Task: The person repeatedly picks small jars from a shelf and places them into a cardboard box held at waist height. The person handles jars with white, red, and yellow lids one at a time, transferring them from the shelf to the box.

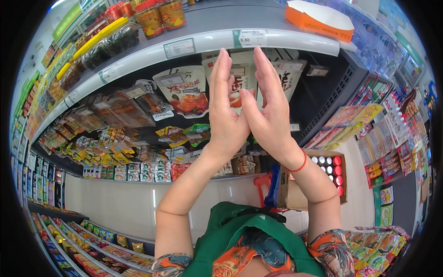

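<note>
My left hand (224,110) and my right hand (271,112) are raised before the shelving, palms facing each other. Near the thumbs and the heels of the palms they meet, while the outstretched fingertips stay apart. Neither hand holds anything. A red cord bracelet (301,162) circles my right wrist. Behind the fingers hang white printed snack pouches, partly covered by my hands; one food pouch (185,91) shows to the left. The fingertips reach up to about the white price rail (213,41) of the upper shelf in the picture, and whether they touch it I cannot tell.
Jars (149,19) and an orange carton (318,22) stand on the upper shelf. An open cardboard box (294,194) of capped bottles is at lower right, beside a red plastic stool (262,185). Low snack racks (100,246) line the left; hanging packets (346,124) project at right.
</note>
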### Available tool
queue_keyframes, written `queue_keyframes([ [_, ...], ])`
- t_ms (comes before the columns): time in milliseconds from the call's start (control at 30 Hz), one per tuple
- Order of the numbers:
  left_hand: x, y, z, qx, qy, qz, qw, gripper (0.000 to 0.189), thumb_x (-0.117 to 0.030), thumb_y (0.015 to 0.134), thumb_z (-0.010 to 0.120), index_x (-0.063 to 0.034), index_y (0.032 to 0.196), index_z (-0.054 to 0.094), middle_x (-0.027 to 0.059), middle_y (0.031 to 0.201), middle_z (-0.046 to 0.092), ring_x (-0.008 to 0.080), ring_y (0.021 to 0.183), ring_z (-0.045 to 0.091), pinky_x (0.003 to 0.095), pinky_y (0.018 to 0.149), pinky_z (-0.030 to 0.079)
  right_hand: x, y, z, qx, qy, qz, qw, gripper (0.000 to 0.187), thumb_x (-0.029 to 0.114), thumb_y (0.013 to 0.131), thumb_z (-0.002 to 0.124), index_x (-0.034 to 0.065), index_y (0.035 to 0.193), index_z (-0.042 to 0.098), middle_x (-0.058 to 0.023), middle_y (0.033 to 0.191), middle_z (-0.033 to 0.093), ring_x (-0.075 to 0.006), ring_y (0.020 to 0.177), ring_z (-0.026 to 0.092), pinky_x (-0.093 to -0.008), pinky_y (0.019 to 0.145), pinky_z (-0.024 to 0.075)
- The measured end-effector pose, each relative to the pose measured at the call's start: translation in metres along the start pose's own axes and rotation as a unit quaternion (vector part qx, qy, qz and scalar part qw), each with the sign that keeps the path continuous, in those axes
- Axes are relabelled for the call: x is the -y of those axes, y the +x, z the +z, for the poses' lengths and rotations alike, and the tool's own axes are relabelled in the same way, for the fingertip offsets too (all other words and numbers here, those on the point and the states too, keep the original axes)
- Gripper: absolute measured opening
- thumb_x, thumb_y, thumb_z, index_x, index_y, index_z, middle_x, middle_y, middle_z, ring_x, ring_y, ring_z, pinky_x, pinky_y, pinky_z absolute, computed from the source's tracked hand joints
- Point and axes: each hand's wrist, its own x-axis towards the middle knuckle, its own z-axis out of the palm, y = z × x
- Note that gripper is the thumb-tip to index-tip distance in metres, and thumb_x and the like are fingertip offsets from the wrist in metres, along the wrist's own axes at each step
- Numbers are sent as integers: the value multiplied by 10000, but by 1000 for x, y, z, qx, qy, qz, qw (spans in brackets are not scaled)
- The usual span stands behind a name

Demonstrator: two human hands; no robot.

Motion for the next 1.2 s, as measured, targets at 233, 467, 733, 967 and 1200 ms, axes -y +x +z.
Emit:
queue_keyframes([
  [233,3,40,-36,-36,33,47,998,777,2,908,649,-46,1581,263,170,1618,286,324,1469,357,460,1166,363,5,45,34,3,11,-43,999,665,6,934,560,-19,1555,322,-193,1569,388,-281,1438,414,-406,1164,355],
  [467,14,85,-68,-44,68,61,995,807,-7,883,642,-46,1585,246,181,1614,283,320,1478,339,463,1172,348,-1,93,63,7,42,-42,998,646,71,931,579,-73,1512,334,-270,1525,407,-375,1423,414,-428,1154,362],
  [733,32,127,-95,-54,97,59,992,829,-14,859,663,-20,1578,251,201,1604,306,331,1474,341,430,1175,340,-14,139,90,29,80,-1,996,681,126,917,602,-106,1497,329,-293,1506,425,-382,1410,432,-413,1125,392],
  [967,53,160,-111,-51,101,27,993,782,-40,877,646,29,1560,271,234,1590,329,348,1479,339,389,1171,338,-31,180,109,39,63,32,997,760,167,871,633,-118,1499,315,-308,1509,419,-392,1404,441,-396,1140,378],
  [1200,55,172,-116,-29,134,-49,989,784,-57,868,638,108,1531,253,322,1572,317,408,1486,308,432,1198,296,-30,208,118,98,111,126,981,743,144,807,659,-76,1452,365,-236,1279,616,-301,1172,631,-363,1020,475],
])
